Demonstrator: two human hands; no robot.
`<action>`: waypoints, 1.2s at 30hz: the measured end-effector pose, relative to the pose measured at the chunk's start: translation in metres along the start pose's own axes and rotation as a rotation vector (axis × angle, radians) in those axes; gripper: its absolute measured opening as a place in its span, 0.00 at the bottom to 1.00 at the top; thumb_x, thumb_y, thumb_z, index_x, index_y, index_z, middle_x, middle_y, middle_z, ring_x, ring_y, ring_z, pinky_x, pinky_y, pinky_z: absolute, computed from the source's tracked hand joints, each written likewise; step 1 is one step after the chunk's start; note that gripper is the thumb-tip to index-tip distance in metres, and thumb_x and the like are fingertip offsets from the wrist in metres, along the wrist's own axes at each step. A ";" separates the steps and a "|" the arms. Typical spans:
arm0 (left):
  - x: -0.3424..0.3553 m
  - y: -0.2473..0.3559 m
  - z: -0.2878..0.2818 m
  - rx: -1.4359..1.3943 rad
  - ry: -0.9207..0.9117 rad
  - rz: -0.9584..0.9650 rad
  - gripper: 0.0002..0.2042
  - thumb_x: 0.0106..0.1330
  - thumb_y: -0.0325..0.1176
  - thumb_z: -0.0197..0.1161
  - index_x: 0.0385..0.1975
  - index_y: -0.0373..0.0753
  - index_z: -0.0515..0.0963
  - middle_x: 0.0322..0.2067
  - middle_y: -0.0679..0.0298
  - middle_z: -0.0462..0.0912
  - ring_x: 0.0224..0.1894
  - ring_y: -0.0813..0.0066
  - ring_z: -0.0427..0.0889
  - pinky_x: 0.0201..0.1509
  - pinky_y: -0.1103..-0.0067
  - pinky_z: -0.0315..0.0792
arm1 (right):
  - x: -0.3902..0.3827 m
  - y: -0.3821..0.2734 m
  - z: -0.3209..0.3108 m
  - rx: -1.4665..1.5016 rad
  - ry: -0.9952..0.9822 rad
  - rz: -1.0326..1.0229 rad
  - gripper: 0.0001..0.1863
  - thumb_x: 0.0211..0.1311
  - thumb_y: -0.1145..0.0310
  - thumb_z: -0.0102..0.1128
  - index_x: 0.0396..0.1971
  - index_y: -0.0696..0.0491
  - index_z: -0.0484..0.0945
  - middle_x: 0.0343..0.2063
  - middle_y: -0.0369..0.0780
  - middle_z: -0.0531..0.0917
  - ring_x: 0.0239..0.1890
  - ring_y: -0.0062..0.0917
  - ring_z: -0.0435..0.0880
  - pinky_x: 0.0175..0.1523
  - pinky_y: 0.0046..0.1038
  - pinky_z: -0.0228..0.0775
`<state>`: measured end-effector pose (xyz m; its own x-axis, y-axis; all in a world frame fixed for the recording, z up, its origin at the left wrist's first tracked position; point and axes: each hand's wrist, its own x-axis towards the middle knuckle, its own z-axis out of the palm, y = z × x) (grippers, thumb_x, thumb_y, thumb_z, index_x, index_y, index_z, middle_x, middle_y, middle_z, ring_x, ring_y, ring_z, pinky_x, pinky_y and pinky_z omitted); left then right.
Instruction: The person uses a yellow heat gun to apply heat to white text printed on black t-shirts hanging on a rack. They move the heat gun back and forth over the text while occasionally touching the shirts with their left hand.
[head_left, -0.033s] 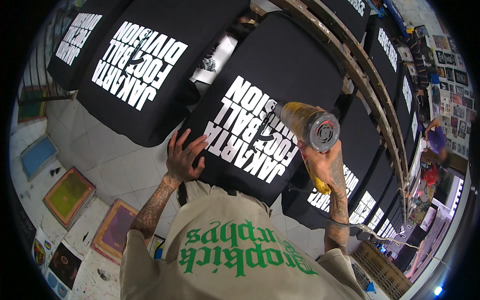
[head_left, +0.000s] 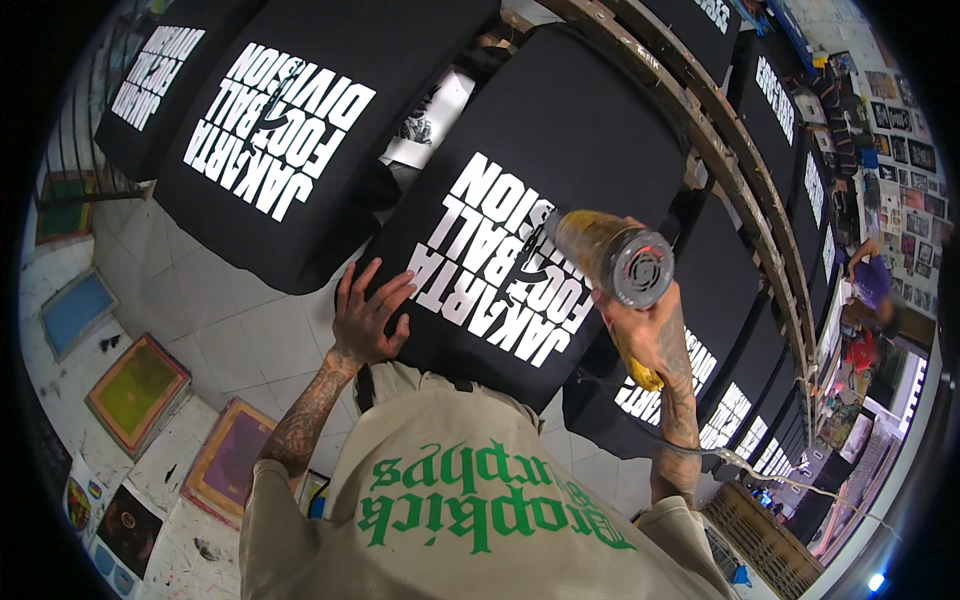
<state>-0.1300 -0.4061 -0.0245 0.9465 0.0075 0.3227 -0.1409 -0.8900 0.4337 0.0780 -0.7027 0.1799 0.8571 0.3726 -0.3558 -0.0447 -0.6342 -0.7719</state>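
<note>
- My right hand (head_left: 648,332) clasps a yellow, grey-ended cylindrical heat gun (head_left: 608,252), barrel beyond my fingers.
- My left hand (head_left: 366,325), fingers spread, lies at the edge of black, white-printed cloth (head_left: 575,115).

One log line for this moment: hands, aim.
left hand: at black shirt's edge | right hand: gripping yellow heat gun | aim: toward white print

right hand (head_left: 645,332): wrapped around a yellow heat gun (head_left: 598,245), nozzle (head_left: 552,224) pretty much over the white print (head_left: 478,250)
left hand (head_left: 368,318): just chilling, fingers spread at the black shirt (head_left: 592,110) edge
far left: framed panels (head_left: 138,392), blue, olive and purple
</note>
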 end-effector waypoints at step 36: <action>-0.003 0.000 0.001 -0.018 -0.007 -0.001 0.19 0.67 0.39 0.57 0.57 0.47 0.79 0.64 0.72 0.78 0.73 0.55 0.66 0.78 0.49 0.52 | 0.007 -0.008 0.007 -0.020 -0.058 0.030 0.41 0.54 0.72 0.73 0.69 0.57 0.67 0.51 0.45 0.86 0.53 0.28 0.85 0.61 0.32 0.76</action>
<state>-0.1325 -0.4059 -0.0261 0.9486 0.0056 0.3163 -0.1447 -0.8814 0.4497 0.0809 -0.6899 0.1797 0.8245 0.3912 -0.4088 -0.0594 -0.6586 -0.7501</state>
